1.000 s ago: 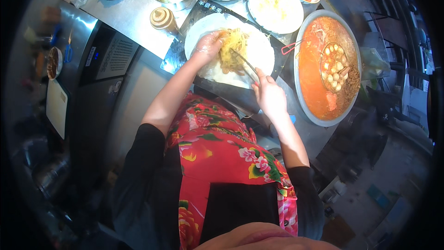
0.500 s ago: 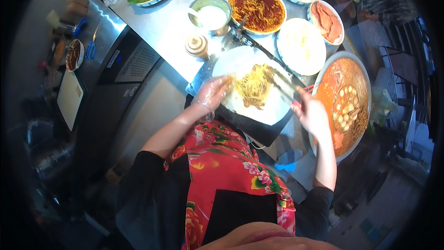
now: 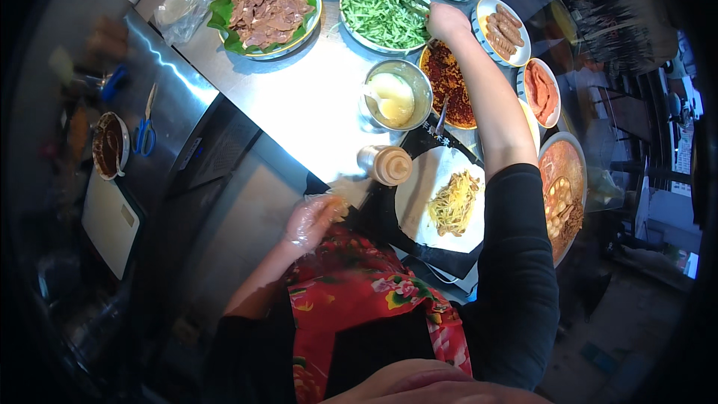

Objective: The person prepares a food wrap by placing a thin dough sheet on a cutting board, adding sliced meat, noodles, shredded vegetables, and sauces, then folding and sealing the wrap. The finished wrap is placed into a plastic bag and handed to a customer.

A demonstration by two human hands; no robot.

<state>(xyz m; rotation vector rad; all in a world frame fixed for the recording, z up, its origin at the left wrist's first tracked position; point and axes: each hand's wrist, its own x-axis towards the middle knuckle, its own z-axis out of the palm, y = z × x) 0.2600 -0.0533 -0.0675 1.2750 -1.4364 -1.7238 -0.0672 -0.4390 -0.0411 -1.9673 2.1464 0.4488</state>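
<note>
Right hand [image 3: 447, 21] closed at greens plate [image 3: 357, 24], grip unclear. Gloved left hand [image 3: 313, 218] loosely open, empty, by counter edge. Bowl [image 3: 396, 95], shaker [image 3: 389, 164], flatbread [image 3: 441, 203] between.

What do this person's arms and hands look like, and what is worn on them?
Both arms wear black sleeves pushed up, leaving the forearms bare. The left hand is covered by a thin, clear, crinkled plastic glove. The right hand shows no glove. A red floral apron covers the front.

A clear plastic glove covers the left hand [image 3: 313, 218]; black sleeves (pushed up) flank a red floral apron [image 3: 359, 299].
</note>
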